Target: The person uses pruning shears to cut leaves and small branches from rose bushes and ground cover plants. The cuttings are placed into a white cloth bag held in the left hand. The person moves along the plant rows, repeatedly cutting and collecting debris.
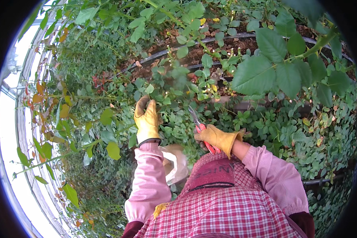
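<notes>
My right hand (215, 136), in a yellow work glove, grips a pair of pruning shears (200, 126) with red handles. Their metal blades point up and left over the low foliage, and a small gap shows between the tips. My left hand (147, 122) wears a matching glove with darkened fingertips. Its fingers curl among rose leaves, right below a small pale-green leaf (149, 89). Whether they pinch a stem there cannot be made out. Beneath the left forearm, an open whitish bag (177, 165) is partly hidden by my sleeve and checked apron (220, 205).
Large rose leaves (255, 77) on a thorny stem hang close at the upper right. Long leafy stems (86, 145) reach across the left side. Black irrigation tubing (163, 53) crosses brown soil (196, 55) behind the plants. A bright greenhouse wall (23, 119) curves along the left edge.
</notes>
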